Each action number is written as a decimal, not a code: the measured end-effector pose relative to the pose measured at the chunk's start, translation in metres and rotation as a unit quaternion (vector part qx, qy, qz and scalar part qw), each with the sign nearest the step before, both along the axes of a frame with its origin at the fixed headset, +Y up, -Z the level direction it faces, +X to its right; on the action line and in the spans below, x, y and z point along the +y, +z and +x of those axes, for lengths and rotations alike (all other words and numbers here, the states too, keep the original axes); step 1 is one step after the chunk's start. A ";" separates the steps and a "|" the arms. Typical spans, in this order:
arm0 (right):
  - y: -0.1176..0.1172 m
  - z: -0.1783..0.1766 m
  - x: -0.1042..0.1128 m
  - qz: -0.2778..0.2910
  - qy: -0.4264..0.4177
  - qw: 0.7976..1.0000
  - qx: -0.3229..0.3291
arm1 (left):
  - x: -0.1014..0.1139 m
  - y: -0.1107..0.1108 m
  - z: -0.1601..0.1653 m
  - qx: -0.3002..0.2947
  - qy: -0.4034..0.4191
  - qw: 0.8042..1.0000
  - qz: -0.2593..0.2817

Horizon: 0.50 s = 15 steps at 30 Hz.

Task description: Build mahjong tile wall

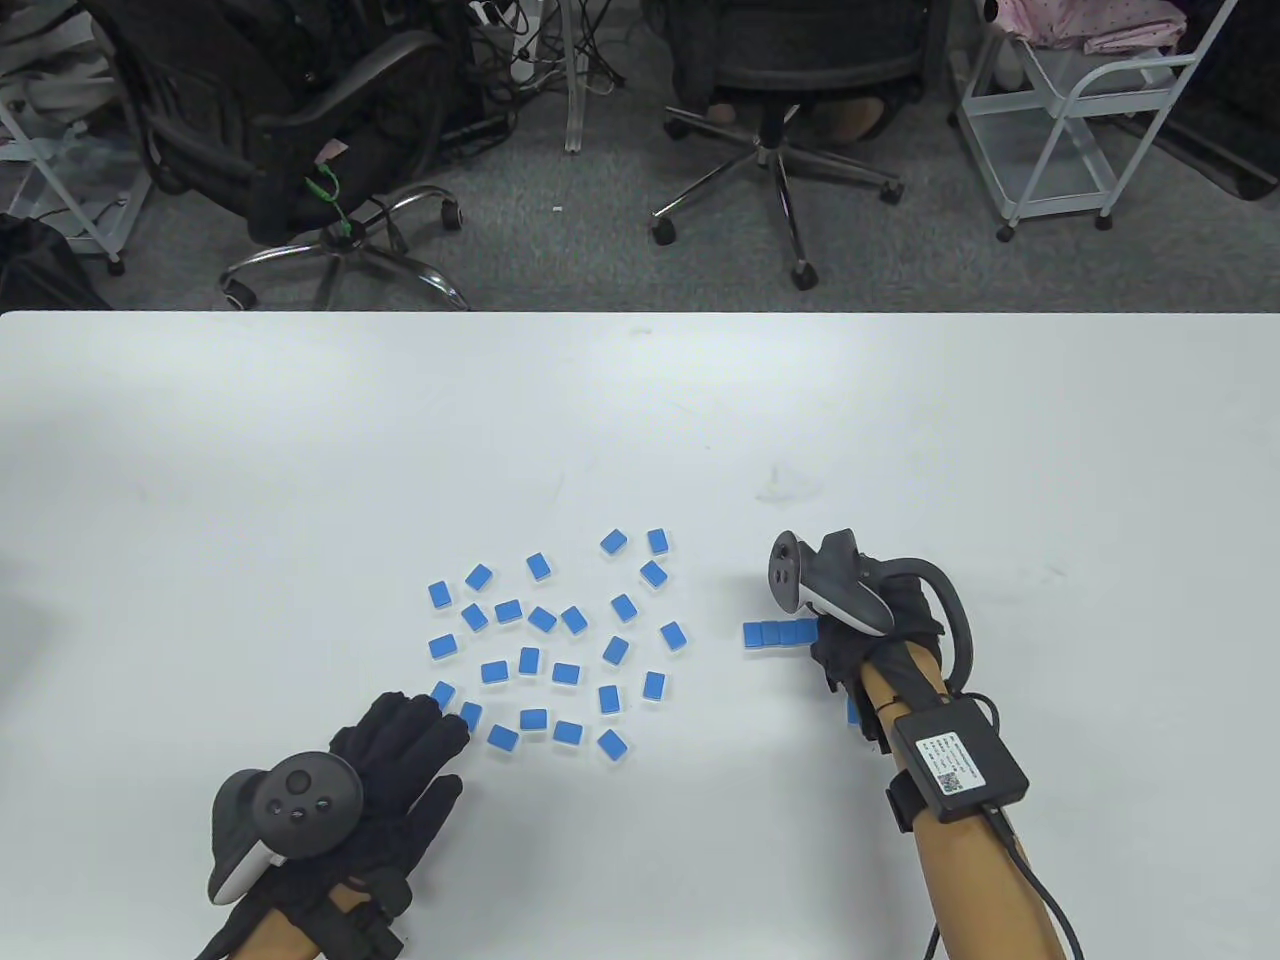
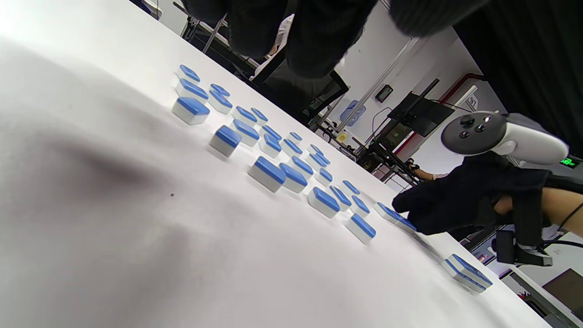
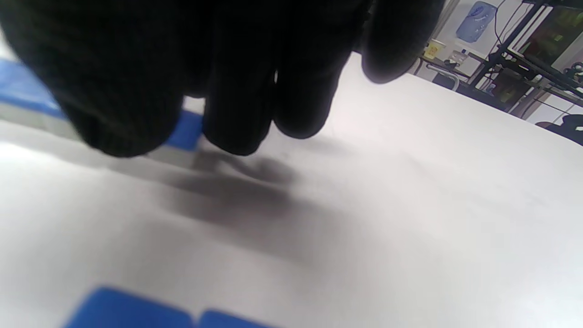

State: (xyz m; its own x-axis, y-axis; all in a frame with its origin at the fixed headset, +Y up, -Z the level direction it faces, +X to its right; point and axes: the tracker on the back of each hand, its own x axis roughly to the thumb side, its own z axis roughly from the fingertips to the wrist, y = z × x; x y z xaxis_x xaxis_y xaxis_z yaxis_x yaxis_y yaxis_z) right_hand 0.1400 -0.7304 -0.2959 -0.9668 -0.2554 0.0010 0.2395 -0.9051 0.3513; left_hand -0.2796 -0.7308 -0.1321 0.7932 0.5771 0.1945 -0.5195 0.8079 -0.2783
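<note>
Blue tiles [image 1: 552, 640] bear no readable writing; left hand [image 1: 400, 745] grip apart, right hand [image 1: 860, 640] grip unclear

Tiles [image 1: 529, 660] blue-backed, white-bodied; table [image 1: 300, 450] plain white; gloves [image 1: 410, 745] black; trackers [image 1: 300, 800] dark grey and white.

Beyond the far edge of the plain white table [image 1: 640, 420] lies grey carpet [image 1: 560, 250] with two black swivel office chairs on chrome star bases, one at left [image 1: 330, 170] and one near the middle [image 1: 790, 120]. A white metal wheeled cart [image 1: 1080, 120] stands at right, and loose cables [image 1: 530, 50] trail between the chairs.
</note>
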 end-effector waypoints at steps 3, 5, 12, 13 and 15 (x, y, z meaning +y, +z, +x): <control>0.010 -0.018 0.017 0.047 -0.016 0.998 0.028 | 0.000 0.000 0.000 -0.001 0.001 1.000 0.001; 0.019 -0.038 0.023 0.063 -0.029 0.995 0.067 | 0.000 0.000 0.000 -0.001 -0.001 1.000 0.000; 0.064 -0.136 0.016 0.071 0.026 0.972 0.222 | -0.001 0.000 -0.001 0.001 0.001 1.000 -0.002; 0.068 -0.147 0.012 0.078 0.046 0.968 0.233 | -0.001 0.000 -0.001 0.001 0.001 1.000 -0.002; 0.069 -0.162 0.004 0.078 0.065 0.967 0.233 | -0.001 0.000 -0.001 0.000 -0.001 1.000 -0.001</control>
